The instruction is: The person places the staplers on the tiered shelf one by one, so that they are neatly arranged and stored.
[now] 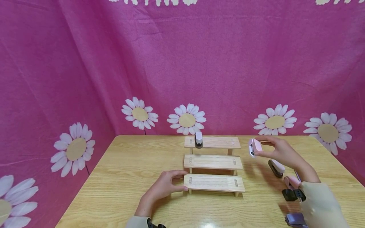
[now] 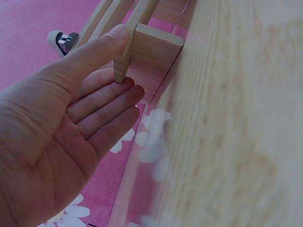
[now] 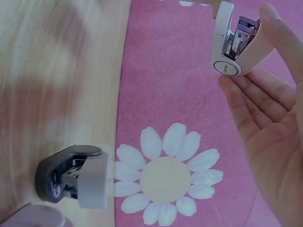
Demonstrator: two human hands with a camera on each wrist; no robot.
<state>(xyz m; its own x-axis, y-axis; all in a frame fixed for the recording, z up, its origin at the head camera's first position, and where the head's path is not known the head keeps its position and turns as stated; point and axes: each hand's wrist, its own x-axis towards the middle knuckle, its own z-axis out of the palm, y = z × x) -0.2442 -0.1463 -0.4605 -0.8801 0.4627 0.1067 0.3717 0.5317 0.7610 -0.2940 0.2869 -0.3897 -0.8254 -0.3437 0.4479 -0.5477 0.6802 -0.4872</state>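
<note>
My right hand (image 1: 278,151) holds a small pink-and-white stapler (image 1: 256,146) above the table, to the right of the stand's top step. In the right wrist view, thumb and fingers pinch the stapler (image 3: 258,52), its metal inside facing the camera. My left hand (image 1: 165,185) grips the left end of the lowest step of a three-step wooden stand (image 1: 215,182), thumb at the near edge and fingertips at the far edge. On the top step, towards the left, stands a white-and-dark stapler (image 1: 198,139).
Below my right hand, a white-and-dark stapler (image 1: 276,167) lies on the wooden table (image 1: 114,193). Nearer stand a pink stapler (image 1: 291,181), partly hidden by the wrist, and a purple one (image 1: 295,218) by the sleeve. A magenta daisy cloth (image 1: 228,69) hangs behind.
</note>
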